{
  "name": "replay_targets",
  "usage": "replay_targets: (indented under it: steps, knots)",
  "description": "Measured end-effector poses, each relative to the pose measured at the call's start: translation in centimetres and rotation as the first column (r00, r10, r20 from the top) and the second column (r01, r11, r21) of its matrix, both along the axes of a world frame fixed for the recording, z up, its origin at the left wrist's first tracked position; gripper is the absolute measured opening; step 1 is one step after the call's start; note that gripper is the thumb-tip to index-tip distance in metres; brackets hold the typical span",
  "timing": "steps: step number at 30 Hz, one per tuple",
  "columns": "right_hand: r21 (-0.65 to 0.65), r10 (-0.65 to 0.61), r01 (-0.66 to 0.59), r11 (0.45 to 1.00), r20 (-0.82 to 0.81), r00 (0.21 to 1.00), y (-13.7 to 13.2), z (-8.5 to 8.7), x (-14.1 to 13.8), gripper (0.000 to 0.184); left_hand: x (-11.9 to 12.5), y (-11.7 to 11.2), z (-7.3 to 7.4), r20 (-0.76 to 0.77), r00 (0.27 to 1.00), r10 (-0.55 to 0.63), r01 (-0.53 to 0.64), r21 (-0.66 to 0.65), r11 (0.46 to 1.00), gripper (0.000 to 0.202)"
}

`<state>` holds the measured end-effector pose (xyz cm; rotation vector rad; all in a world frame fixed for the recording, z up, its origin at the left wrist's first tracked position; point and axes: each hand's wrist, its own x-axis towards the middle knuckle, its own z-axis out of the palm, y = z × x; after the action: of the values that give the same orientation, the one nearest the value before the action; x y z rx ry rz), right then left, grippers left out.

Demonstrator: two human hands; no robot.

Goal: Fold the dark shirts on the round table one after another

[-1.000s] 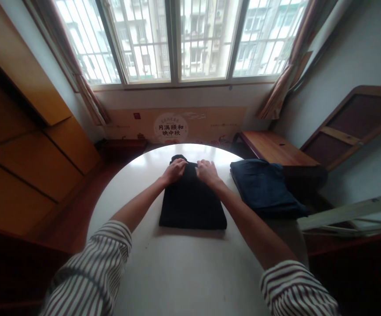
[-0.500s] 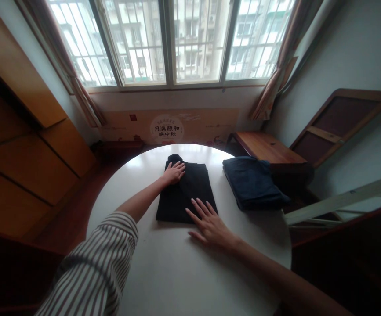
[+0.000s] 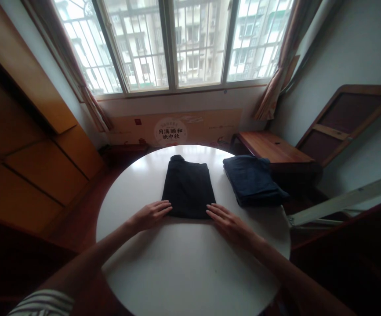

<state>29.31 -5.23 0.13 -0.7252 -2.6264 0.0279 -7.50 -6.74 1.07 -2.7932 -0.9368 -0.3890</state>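
Observation:
Folded black trousers (image 3: 190, 184) lie flat on a round white table (image 3: 164, 272), with a small rounded bit of cloth sticking out at the far left corner. At their near left corner is my left hand (image 3: 152, 215), its fingers closed over the edge and the thumb hidden. My right hand (image 3: 228, 221) grips the near right corner the same way, fingers on top. To the right sits a folded stack of dark blue clothes (image 3: 252, 182), touched by neither hand.
Behind the table stands a low wooden table (image 3: 276, 147) under the window wall. A wooden framed panel (image 3: 345, 118) leans at the right, above a pale metal bar (image 3: 342, 208). Wooden cabinets (image 3: 35, 175) line the left side.
My left hand has come back from the far part of the trousers to their near left corner. My right hand, earlier spread flat on them, has moved to the near right corner.

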Motion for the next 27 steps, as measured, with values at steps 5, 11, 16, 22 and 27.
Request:
replay_targets:
  steps: [5, 11, 16, 22, 27]
  knots:
    - [0.004, -0.025, 0.024, 1.0, 0.089, 0.996, 1.6, 0.7, -1.2, 0.049, -0.8, -0.2, -1.3, -0.044, 0.999, -0.002, 0.004, 0.049, 0.999, 0.042]
    - [0.1, 0.01, -0.022, 0.995, 0.122, 0.992, 0.5, 1.2, -0.1, 0.044, -1.1, -2.3, -1.6, 0.007, 0.999, 0.047, -0.047, 0.066, 0.997, 0.037]
    - [0.093, 0.101, -0.104, 0.99, 0.034, 0.994, -3.6, 2.1, 1.5, 0.039, -0.4, -7.3, -0.2, 0.111, 0.993, -0.024, 0.021, 0.031, 0.999, 0.032]
    - [-0.128, 0.223, -0.251, 0.959, -0.202, 0.954, -9.5, 5.9, 3.1, 0.03, 0.6, -13.7, 3.9, 0.393, 0.919, 0.004, 0.115, -0.278, 0.954, 0.029]
    - [-0.253, -0.056, -0.07, 0.965, -0.457, 0.888, -7.3, 7.5, 2.0, 0.026, 1.4, -11.7, 6.2, 0.625, 0.697, 0.352, -0.045, -0.451, 0.891, 0.023]
